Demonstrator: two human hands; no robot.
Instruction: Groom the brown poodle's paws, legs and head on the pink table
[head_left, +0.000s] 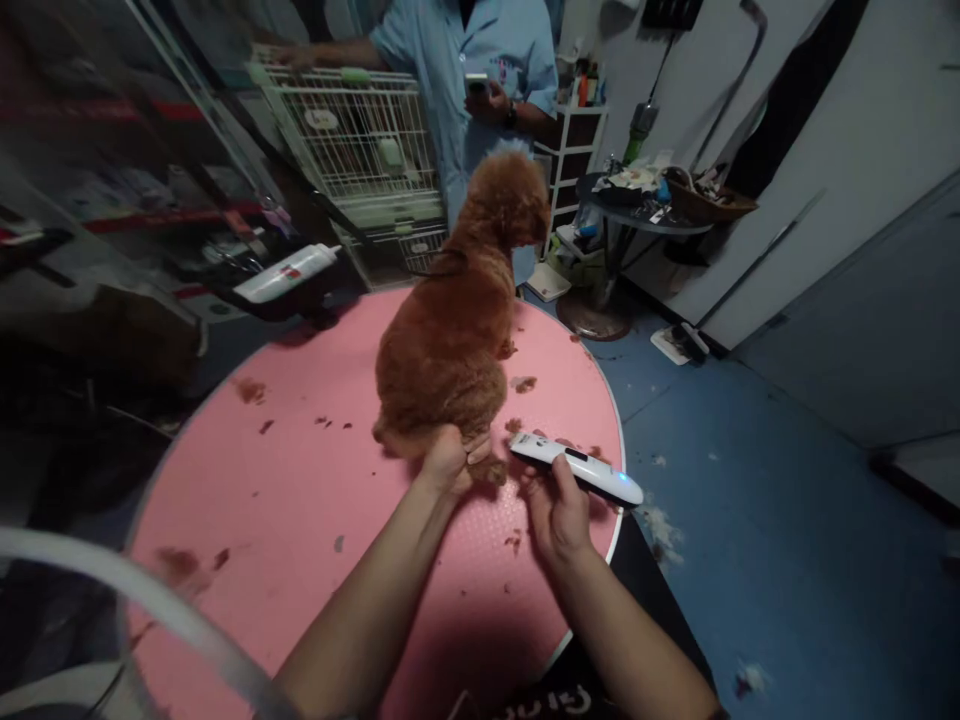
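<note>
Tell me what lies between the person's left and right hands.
In the head view, a brown paw by the left hand, then pink tabletop; the clipper in the right hand reaches toward the dog.

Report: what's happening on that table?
Left hand holds brown dog by hind leg. Right hand holds white clippers, clear of dog. Fur clumps on pink table.

The left fingers [478,447] are partly hidden in the fur of the dog [446,330], and the right fingers [566,485] partly behind the clipper [544,450], whose lettering is too small to read. A pale tube [142,590] covers part of the near-left edge of the desk [300,470] and is cut off. Beyond the far edge, a person [450,110] is cropped above the shoulders. Print on the bottle [281,278] past the far-left edge is blurred.
</note>
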